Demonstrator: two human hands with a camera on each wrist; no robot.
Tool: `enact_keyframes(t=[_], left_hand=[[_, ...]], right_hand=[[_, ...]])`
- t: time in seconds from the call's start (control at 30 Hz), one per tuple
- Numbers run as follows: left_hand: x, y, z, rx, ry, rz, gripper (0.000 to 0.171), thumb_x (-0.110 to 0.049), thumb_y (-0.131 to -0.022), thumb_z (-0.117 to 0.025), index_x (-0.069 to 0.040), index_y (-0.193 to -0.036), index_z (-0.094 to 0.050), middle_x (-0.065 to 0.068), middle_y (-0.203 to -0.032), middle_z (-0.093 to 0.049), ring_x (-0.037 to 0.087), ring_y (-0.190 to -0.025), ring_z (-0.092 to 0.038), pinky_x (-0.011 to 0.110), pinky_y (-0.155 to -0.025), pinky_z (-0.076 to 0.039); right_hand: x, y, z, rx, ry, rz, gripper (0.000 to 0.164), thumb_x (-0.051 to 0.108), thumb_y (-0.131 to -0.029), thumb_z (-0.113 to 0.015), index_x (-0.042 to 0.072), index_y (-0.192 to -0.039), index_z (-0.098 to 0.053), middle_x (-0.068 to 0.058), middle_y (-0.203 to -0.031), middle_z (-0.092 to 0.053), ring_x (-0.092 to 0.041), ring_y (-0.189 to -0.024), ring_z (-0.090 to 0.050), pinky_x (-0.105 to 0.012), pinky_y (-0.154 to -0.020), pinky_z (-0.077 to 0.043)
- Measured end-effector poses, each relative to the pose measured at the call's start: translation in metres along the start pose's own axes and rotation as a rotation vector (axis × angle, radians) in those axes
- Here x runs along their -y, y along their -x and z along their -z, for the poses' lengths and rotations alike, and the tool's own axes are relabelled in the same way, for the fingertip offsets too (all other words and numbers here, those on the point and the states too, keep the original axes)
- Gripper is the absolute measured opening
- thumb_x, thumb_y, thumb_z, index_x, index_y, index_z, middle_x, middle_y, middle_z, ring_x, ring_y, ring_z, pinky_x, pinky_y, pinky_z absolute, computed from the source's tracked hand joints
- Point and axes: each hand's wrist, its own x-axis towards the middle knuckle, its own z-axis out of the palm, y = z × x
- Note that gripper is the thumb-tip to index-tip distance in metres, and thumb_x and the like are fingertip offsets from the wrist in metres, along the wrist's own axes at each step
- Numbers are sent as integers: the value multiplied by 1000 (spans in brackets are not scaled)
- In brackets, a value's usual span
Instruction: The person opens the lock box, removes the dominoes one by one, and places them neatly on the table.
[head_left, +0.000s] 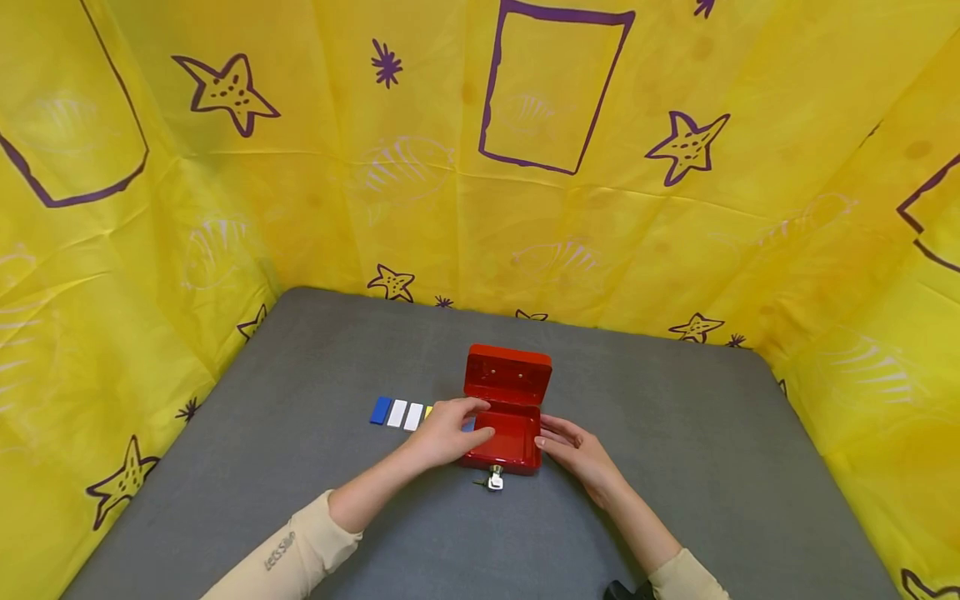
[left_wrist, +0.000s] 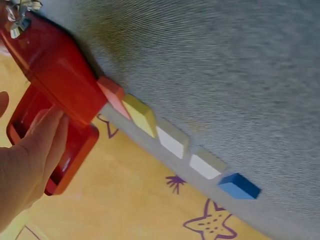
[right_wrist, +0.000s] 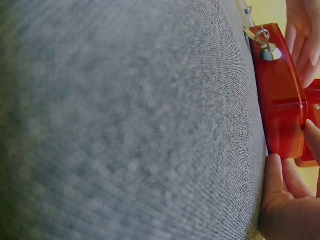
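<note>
A red metal cash box (head_left: 517, 467) stands on the grey table with its lid (head_left: 507, 377) raised. Over its left side reaches my left hand (head_left: 445, 433), thumb and fingers spread apart above the opening. A bit of blue (head_left: 468, 425) shows between that thumb and the fingers; I cannot tell whether it lies in the box or in the hand. My right hand (head_left: 583, 460) holds the box's right side, thumb at the top rim and fingers low along the outer wall. Keys (head_left: 495, 480) hang from the lock at the front.
Left of the box runs a row of small blocks: a pinkish-red block (left_wrist: 114, 95), a yellow block (left_wrist: 140, 114), two white blocks (left_wrist: 172, 139) and a blue block (left_wrist: 240, 186). A yellow cloth (head_left: 450, 217) with sea drawings encloses the table. Something black (head_left: 628, 591) lies at the near edge.
</note>
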Motion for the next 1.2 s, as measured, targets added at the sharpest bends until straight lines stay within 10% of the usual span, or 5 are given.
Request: enact_keyframes(t=[0.53, 1.2], left_hand=[[-17, -10, -25, 7, -350, -22, 26, -17, -88, -66, 4, -104, -64, 15, -90, -68, 24, -75, -61, 40, -74, -57], [-17, -9, -36, 65, -384, -24, 32, -20, -90, -67, 5, -110, -64, 17, -100, -68, 26, -85, -66, 40, -80, -57]], right_hand=[[1, 1, 0, 19, -42, -1, 58, 23, -89, -72, 6, -140, -50, -15, -136, -56, -25, -122, -57, -35, -98, -48], [2, 2, -1, 10, -21, -1, 58, 25, -89, -72, 7, -140, -51, -14, -135, -57, -26, -121, -57, -37, -98, -48]])
